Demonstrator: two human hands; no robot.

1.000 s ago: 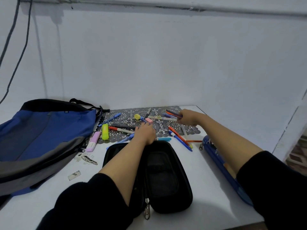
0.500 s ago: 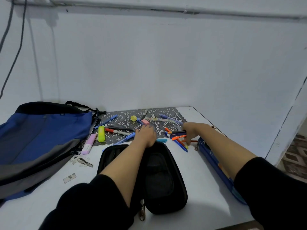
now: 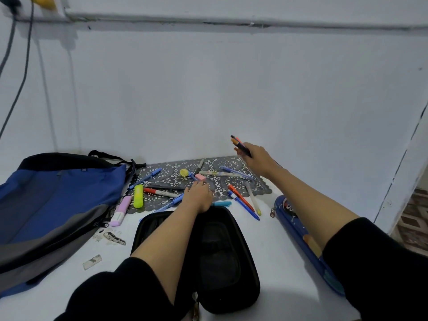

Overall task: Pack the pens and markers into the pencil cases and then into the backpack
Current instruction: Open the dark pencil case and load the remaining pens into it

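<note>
Pens (image 3: 238, 143), perhaps three, jut from the right hand's (image 3: 258, 158) fingers (image 3: 243, 156).

Left hand (image 3: 198, 196) palm-down, low, fingers loosely bent, forearm stretched forward. Right hand (image 3: 257, 158) raised far right, arm extended, gripping pens (image 3: 239, 145).

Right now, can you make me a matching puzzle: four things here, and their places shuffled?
1 blue and grey fabric backpack
2 black oval zip pencil case
3 bundle of orange and dark pens
4 yellow-green plastic highlighter

A gripped in the raised right hand
B on the grey lace-pattern mat
C at the white table's left end
D beneath the left forearm

Pairs: 1-C, 2-D, 3-A, 4-B.
</note>
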